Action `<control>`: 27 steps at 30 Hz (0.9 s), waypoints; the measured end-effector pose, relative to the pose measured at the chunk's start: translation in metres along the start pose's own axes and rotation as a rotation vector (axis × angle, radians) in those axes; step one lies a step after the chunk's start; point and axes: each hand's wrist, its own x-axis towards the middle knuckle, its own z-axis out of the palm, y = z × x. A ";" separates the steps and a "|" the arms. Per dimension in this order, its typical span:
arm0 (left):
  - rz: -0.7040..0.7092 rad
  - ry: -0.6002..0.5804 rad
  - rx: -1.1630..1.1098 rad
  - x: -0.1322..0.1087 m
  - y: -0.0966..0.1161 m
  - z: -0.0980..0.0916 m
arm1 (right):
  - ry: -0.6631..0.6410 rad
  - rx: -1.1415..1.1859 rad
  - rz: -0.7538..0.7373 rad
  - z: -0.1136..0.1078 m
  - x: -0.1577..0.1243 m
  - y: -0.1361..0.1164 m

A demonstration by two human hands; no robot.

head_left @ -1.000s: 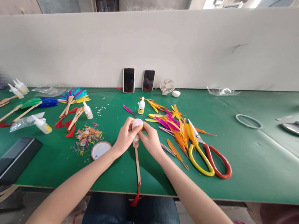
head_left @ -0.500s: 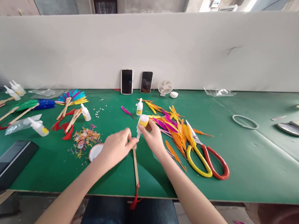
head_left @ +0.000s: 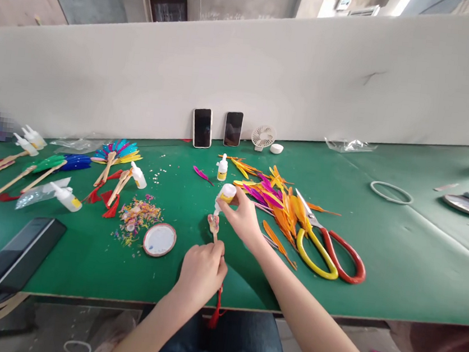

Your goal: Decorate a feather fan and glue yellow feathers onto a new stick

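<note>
My left hand point(head_left: 204, 267) is closed around the handle of a wooden stick point(head_left: 215, 238), whose wide head point(head_left: 213, 222) carries reddish and pale bits. A red tassel point(head_left: 215, 312) hangs from its near end, past the table edge. In my right hand point(head_left: 243, 217) is a white glue bottle point(head_left: 227, 192) with a yellow label, tipped nozzle down over the stick's head. Whether the nozzle touches it I cannot tell. A loose pile of orange, yellow and magenta feathers point(head_left: 285, 210) lies right of the bottle, and a round white lid point(head_left: 160, 240) lies left of the stick.
Large scissors point(head_left: 328, 249) with yellow and red handles lie at right. Coloured confetti point(head_left: 139, 214), finished feather fans point(head_left: 114, 154), other glue bottles point(head_left: 69, 198) and a black box point(head_left: 17, 256) are at left. Two phones point(head_left: 202, 128) and a small fan point(head_left: 263, 137) stand by the white partition.
My left hand has moved from the stick's head down toward me and now grips its handle, uncovering the head and the lid. My right hand still holds the tipped bottle.
</note>
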 end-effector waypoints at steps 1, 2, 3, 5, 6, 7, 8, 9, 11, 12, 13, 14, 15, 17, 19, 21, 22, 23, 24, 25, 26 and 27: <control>-0.002 0.009 -0.005 -0.001 0.000 0.001 | -0.012 0.007 0.001 0.001 -0.001 -0.001; -0.002 0.016 -0.009 -0.001 0.000 0.001 | -0.026 0.011 -0.002 0.001 -0.002 -0.001; -0.003 0.022 -0.011 -0.002 0.000 0.002 | -0.042 0.008 -0.009 0.002 -0.003 -0.002; -0.011 0.032 -0.008 -0.002 0.001 0.002 | -0.062 -0.023 -0.032 0.002 -0.005 -0.004; -0.016 0.037 -0.005 -0.002 0.001 0.003 | -0.065 -0.050 -0.046 0.002 -0.005 -0.005; -0.021 0.042 -0.003 -0.002 0.001 0.003 | -0.066 -0.081 -0.059 0.002 -0.006 -0.006; -0.024 0.047 -0.003 -0.003 0.001 0.003 | -0.064 -0.108 -0.067 0.001 -0.006 -0.007; -0.027 0.053 -0.004 -0.003 0.002 0.004 | -0.057 -0.126 -0.072 0.000 -0.006 -0.007; -0.029 0.063 -0.006 -0.003 0.002 0.004 | -0.025 -0.128 -0.073 -0.001 -0.005 -0.007; -0.031 0.065 -0.007 -0.003 0.002 0.004 | -0.003 -0.112 -0.073 -0.001 -0.005 -0.007; -0.032 0.067 -0.007 -0.003 0.001 0.004 | 0.018 -0.092 -0.075 -0.002 -0.005 -0.007; -0.033 0.070 -0.007 -0.003 0.001 0.004 | 0.031 -0.075 -0.080 -0.002 -0.005 -0.007; -0.034 0.072 -0.008 -0.003 0.001 0.005 | 0.034 -0.065 -0.085 -0.002 -0.005 -0.007; -0.033 0.076 -0.008 -0.003 0.001 0.005 | 0.012 -0.081 -0.098 -0.001 -0.006 -0.007; -0.031 0.080 -0.006 -0.004 0.001 0.006 | -0.003 -0.126 -0.107 -0.001 -0.006 -0.008; -0.028 0.087 -0.002 -0.004 0.000 0.006 | 0.025 -0.161 -0.114 -0.002 -0.006 -0.009; -0.027 0.090 0.001 -0.004 0.000 0.006 | 0.050 -0.170 -0.118 -0.002 -0.005 -0.009; -0.027 0.094 0.005 -0.004 0.000 0.006 | 0.073 -0.173 -0.124 -0.002 -0.005 -0.009; -0.027 0.097 0.009 -0.004 0.000 0.006 | 0.087 -0.174 -0.129 -0.003 -0.005 -0.009; -0.029 0.098 0.012 -0.004 0.000 0.006 | 0.088 -0.175 -0.134 -0.003 -0.005 -0.009; -0.030 0.099 0.013 -0.004 0.000 0.006 | 0.078 -0.178 -0.136 -0.003 -0.005 -0.009; -0.032 0.100 0.013 -0.004 0.000 0.006 | 0.060 -0.183 -0.137 -0.002 -0.005 -0.009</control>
